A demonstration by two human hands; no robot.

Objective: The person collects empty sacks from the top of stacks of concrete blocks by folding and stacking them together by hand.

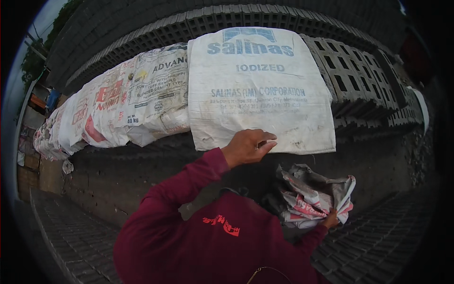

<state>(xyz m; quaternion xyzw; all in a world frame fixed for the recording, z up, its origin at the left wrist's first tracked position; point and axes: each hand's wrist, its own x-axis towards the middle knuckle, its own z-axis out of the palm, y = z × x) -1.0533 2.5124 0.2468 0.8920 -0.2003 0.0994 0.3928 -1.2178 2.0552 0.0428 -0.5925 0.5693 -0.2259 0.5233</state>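
A white woven sack (261,116) with blue print lies flat over the top of the stacked blocks, its near edge hanging past them. My left hand (247,147) is over that near edge. Its fingers are bent, with a small gap between thumb and forefinger, and no fold of the sack shows gathered in it. Lower right, my right hand (331,219) is closed on a crumpled bundle of paper sacks (307,201), grey and white with red print. The bundle hides part of my right fingers.
Used cement sacks (158,111) cover the row left of the white sack. Bare hollow concrete blocks (347,80) continue the row to the right. Further block rows (198,21) stand behind. A dark ground strip (118,189) runs along the row, with more blocks (80,236) on my near side.
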